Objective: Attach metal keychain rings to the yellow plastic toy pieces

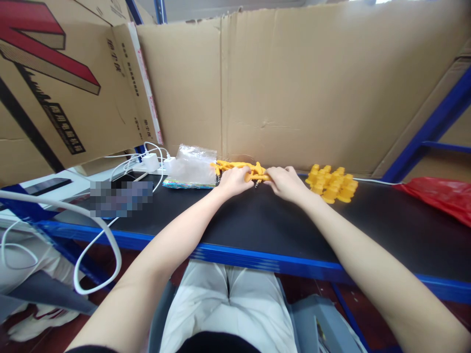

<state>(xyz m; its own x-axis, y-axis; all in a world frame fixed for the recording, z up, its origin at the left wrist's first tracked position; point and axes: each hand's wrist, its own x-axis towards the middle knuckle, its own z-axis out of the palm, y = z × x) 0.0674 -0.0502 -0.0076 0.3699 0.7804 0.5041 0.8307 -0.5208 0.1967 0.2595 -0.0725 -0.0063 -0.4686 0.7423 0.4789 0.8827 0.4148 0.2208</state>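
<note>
Several orange-yellow plastic pieces (pixel 241 164) lie in a loose heap at the back of the black shelf. My left hand (pixel 235 181) is at the front of this heap, its fingers closed around a yellow piece. From the other side, my right hand (pixel 286 182) pinches the right end of a yellow plastic piece (pixel 262 177) that spans the gap between both hands. Short dark chain-like bits hang beside the fingers. The exact shape of the held piece is partly hidden by my hands.
To the right stands a tight cluster of yellow plastic pieces (pixel 331 184). A clear plastic bag (pixel 195 164) lies left of my hands, near white chargers (pixel 150 162) and cables. A red bag (pixel 437 196) sits far right. Cardboard (pixel 312 83) walls the back; a blue rail (pixel 257 257) edges the front.
</note>
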